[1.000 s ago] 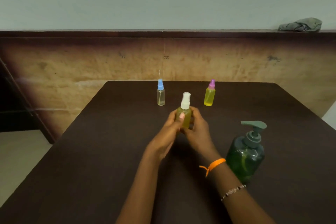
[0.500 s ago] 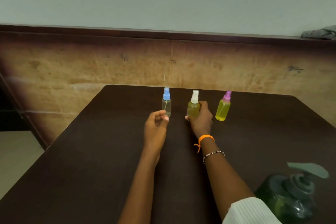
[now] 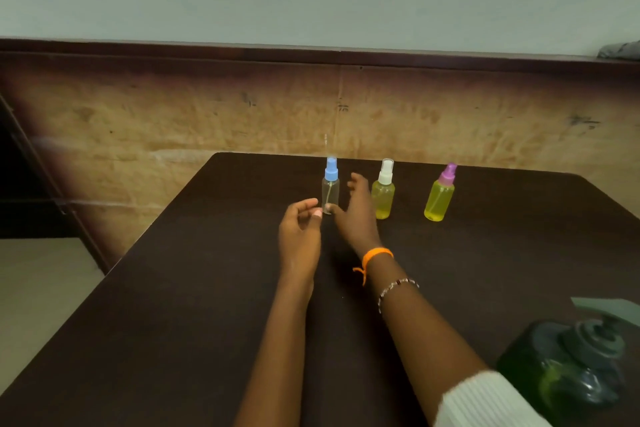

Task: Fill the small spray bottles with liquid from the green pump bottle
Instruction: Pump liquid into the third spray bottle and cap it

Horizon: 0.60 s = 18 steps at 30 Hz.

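The right hand (image 3: pixel 356 215) reaches forward over the middle of the table (image 3: pixel 180 305), fingers spread and loosely straight, with its thumb tip at the base of the blue-capped bottle (image 3: pixel 330 188) and its fingers rising just to the right of that bottle; whether the thumb actually touches the bottle cannot be told, and the hand has nothing gripped. The left hand (image 3: pixel 300 232) hovers just beside it on the left, fingers loosely curled with thumb and forefinger close together, holding nothing; its fingertips sit just left of the same bottle's base. The blue-capped bottle stands upright near the far edge of the table and looks clear and empty, between the two hands. To its right, also near the far edge, stands the white-capped bottle (image 3: pixel 383 191), filled with yellow liquid, just beyond the right hand's fingers and apart from them. Further right stands the pink-capped bottle (image 3: pixel 440 195), also full of yellow liquid, well apart from both hands. The green pump bottle (image 3: pixel 571 364) sits at the near right corner of the table, beside the right forearm, which wears an orange band (image 3: pixel 375 255), a bead bracelet (image 3: pixel 396 289) and a white sleeve (image 3: pixel 485 402).
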Available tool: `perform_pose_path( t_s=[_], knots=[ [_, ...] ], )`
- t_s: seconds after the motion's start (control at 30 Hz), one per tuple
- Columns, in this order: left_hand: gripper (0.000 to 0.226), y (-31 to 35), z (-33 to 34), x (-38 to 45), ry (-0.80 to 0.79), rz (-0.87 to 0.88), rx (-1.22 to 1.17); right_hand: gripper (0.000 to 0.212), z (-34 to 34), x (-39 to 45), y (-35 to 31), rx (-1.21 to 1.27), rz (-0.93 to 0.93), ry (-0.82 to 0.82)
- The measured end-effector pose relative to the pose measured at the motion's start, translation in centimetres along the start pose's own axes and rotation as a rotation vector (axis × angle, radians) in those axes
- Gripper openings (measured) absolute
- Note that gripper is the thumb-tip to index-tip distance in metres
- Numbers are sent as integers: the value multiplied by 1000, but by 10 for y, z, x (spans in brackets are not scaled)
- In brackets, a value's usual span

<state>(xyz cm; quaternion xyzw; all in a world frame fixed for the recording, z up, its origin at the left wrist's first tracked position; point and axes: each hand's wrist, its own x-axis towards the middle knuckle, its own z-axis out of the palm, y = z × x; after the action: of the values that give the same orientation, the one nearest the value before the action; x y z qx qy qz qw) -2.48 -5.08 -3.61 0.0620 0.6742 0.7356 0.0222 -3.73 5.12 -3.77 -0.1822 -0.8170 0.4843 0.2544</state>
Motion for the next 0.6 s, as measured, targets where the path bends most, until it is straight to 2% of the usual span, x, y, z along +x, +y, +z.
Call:
perform_pose_path(
  t_s=[0.07,0.1,0.2,0.23,0.47,0.6],
  knots=[
    [20,-2,-6,-2,11,-34,-27,83,7,17,-3,-12,73,-86],
    [20,-2,-8,-4,15,-43,-38,78,9,24,-1,-38,80,-102],
    [20,-1,-15,-8,13,-68,-20,39,7,27,1,-127,74,-105],
    [20,-1,-16,-9,5,-72,-13,34,6,22,1,-115,71,-111],
    [37,15,-12,-38,-150,-70,-48,19,-27,-76,-15,86,-49,-143],
    [27,30,-14,-76,-295,-65,-44,23,-55,-128,-25,63,-86,-112]
  ],
)
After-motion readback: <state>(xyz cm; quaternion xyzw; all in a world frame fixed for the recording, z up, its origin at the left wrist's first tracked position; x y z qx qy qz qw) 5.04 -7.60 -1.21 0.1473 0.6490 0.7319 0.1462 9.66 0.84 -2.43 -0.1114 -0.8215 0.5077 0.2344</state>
